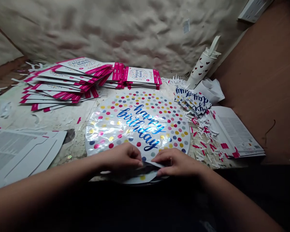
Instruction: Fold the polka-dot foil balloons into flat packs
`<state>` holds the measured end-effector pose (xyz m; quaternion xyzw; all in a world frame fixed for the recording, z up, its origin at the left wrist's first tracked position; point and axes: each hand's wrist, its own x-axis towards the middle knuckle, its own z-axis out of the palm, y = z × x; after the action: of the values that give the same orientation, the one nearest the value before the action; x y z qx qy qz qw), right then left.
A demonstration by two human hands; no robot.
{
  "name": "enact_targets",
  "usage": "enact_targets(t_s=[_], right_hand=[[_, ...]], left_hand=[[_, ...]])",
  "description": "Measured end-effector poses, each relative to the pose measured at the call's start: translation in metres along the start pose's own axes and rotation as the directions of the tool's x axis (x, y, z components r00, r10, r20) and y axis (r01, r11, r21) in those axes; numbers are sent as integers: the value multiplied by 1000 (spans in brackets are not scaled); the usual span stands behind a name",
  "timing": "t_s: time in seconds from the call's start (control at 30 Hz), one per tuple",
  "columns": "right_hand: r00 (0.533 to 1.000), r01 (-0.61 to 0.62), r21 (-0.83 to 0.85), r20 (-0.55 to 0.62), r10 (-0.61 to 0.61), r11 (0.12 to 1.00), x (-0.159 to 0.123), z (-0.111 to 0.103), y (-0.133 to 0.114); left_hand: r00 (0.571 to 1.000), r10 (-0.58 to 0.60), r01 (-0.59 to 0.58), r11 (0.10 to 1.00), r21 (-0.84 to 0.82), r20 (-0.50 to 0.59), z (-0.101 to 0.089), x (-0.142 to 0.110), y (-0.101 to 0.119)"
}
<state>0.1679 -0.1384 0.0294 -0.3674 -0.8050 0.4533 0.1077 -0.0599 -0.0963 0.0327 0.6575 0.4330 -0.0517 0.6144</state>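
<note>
A round foil balloon (137, 129), lying flat and printed with coloured dots and blue "happy birthday" lettering, fills the middle of the table. Its near edge is folded up, showing a dark fold. My left hand (122, 158) pinches that fold from the left. My right hand (176, 162) grips it from the right, with its fingertips close to those of my left hand. The balloon's lower part is partly hidden under both hands.
Stacks of pink-edged balloon packs (70, 80) lie at the back left. Folded printed pieces (192, 100) and white-and-pink paper scraps (203, 129) lie to the right, beside printed sheets (234, 132). More sheets (16, 154) lie at the left. A heart-patterned bottle (203, 66) stands behind.
</note>
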Motion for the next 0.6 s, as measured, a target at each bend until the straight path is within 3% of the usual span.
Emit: enact_targets(t_s=[0.07,0.13,0.27,0.33,0.47,0.6], right_hand=[[997,-56,-29,-58,54,998,3,0,-3],[985,-94,-93,-153,79,991,8,0,-9],[980,-34,-39,-196,26,999,20,5,-19],[977,-20,21,-214,24,1000,26,9,-18],[950,-17,91,-309,44,996,31,15,-12],[881,-5,275,-453,134,961,26,19,-7]], left_hand=[[998,-36,28,991,-132,-56,1,5,-3],[991,-9,-16,983,-182,-135,4,9,-4],[969,58,-90,988,-127,-239,8,9,0],[972,77,-95,993,-72,-223,5,5,6],[980,131,-99,974,202,-151,-3,-15,12],[905,290,-20,760,650,-310,-4,-48,-18]])
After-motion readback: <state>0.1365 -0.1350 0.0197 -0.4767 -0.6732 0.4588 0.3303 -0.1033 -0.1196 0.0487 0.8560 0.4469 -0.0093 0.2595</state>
